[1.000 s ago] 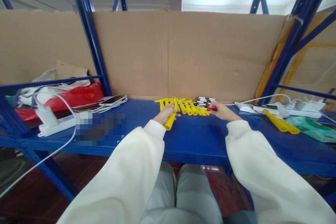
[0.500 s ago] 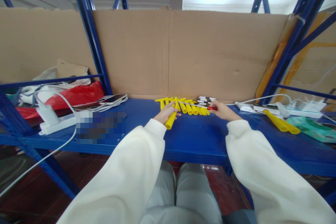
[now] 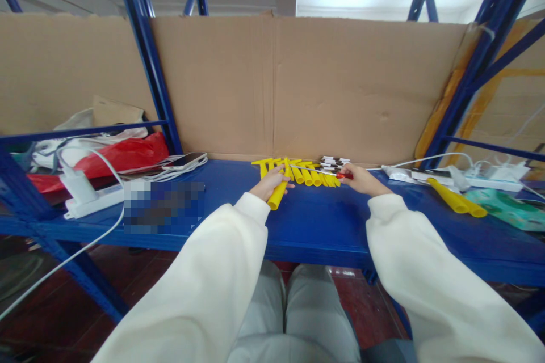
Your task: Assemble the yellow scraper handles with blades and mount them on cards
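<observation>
Yellow flared plastic tube (image 3: 276,198) should be held steady & red-handled metal-shafted screwdriver (image 3: 345,175) kept aimed at its narrow end; tip contact unclear. Tube is clasped in L grip (image 3: 269,182) over blue metal bench (image 3: 315,232), wide end nearest; driver's handle is held in R grip (image 3: 358,177), shaft pointed L.

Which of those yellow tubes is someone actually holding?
The tube in the left hand. Neither hand holds those in the row behind it or the pair at far right.

Loose cream-white sleeves (image 3: 204,281), snug gathered cuffs (image 3: 254,210), bare hands (image 3: 269,180), plain light grey trousers (image 3: 264,317)
</observation>
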`<state>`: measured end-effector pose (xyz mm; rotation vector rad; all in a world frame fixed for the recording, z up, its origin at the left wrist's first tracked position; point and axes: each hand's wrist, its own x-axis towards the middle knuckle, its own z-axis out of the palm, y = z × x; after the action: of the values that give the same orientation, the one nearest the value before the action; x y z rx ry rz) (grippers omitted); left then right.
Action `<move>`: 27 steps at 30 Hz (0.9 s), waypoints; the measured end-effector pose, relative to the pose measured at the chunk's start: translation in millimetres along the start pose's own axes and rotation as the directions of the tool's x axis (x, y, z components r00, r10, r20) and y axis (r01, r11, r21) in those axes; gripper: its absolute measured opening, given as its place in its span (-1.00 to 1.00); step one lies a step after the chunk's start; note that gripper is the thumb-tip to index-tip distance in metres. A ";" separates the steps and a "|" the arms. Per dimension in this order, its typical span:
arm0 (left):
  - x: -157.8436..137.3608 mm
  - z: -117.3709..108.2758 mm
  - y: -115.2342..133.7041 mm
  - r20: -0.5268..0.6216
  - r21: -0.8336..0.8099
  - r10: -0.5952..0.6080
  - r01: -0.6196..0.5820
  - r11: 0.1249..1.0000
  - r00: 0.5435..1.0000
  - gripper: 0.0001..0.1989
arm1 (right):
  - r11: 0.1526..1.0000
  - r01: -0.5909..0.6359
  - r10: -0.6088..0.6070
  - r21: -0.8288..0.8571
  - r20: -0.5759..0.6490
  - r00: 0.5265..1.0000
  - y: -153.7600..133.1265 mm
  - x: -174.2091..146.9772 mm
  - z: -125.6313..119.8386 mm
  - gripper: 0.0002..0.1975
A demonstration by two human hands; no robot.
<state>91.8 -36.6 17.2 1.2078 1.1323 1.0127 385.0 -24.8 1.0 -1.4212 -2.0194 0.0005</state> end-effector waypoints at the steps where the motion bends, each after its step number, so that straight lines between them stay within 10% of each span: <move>1: 0.4 -0.1 0.0 0.002 -0.002 -0.002 0.002 1.000 1.000 -0.22 | 1.000 0.011 -0.011 -0.005 -0.003 1.000 1.1 0.2 -0.1 -0.90; 20: -0.4 2.0 -1.8 -0.027 0.124 0.045 -0.041 0.991 0.999 -0.20 | 1.000 0.024 -0.023 -0.001 0.159 0.987 -7.6 -3.5 -9.7 -0.83; 27: -0.3 2.1 -2.6 -0.018 0.145 0.054 -0.050 0.988 0.998 -0.17 | 0.999 -0.035 0.035 0.013 0.028 0.999 -3.4 -2.2 -0.5 -0.72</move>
<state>93.8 -37.5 14.6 1.3504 1.2140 0.9989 382.8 -28.2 1.5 -1.4554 -2.0130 0.0495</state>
